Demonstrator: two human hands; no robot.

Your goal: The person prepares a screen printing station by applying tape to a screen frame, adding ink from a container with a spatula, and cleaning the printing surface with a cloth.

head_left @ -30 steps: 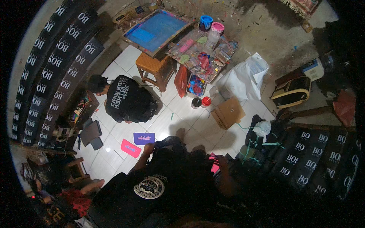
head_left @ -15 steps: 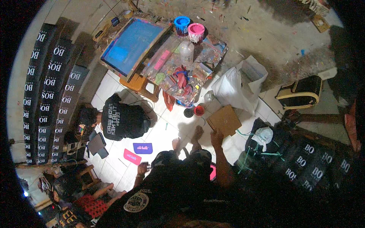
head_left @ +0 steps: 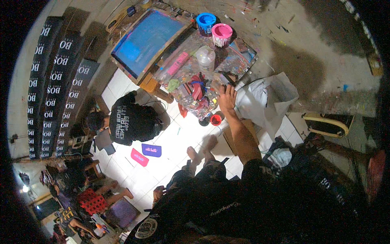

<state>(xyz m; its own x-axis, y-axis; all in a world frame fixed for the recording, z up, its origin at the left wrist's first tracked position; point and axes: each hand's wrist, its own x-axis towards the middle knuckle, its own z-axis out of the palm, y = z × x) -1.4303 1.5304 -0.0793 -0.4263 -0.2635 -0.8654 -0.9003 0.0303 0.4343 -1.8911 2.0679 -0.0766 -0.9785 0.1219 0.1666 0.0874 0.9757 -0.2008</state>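
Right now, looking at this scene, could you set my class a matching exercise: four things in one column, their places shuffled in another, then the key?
Things
1. Bare right hand
2. Blue-rimmed round tub
3. Flat purple panel with pink print
4. Small round red pot

Places
A. Beside a flat pink panel
B. Next to a round black pot
C. At the right side of the cluttered, paint-spattered table
D. Beside a pink-rimmed round tub

Pairs: 1-C, 2-D, 3-A, 4-B
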